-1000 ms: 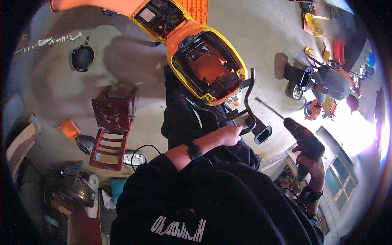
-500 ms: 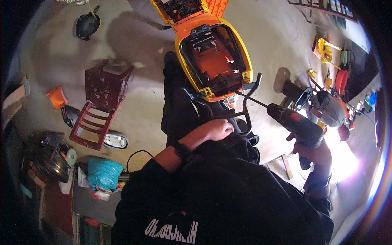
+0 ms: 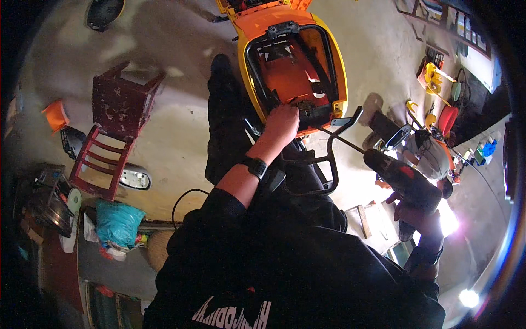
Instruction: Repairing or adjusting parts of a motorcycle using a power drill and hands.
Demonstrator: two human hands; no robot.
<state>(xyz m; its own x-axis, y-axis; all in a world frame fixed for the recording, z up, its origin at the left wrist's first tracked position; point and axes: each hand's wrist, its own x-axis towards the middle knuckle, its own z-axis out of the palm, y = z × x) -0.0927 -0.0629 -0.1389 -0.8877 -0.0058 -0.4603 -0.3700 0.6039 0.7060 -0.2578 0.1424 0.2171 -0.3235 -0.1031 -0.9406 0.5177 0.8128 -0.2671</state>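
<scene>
I saw the scooter body [image 3: 341,77] just ahead of the left hand [image 3: 282,123], an orange and yellow shell, its black-edged opening facing up with orange-red inside; that hand reached over the opening's near end. In the right hand [image 3: 413,214] I had the dark, red-patched power drill [image 3: 402,176] tilted, its long thin bit [image 3: 345,141] pointing forward and left toward the shell's near edge; I couldn't tell whether it touched. The black tubular rail [image 3: 331,154] curved between both hands.
</scene>
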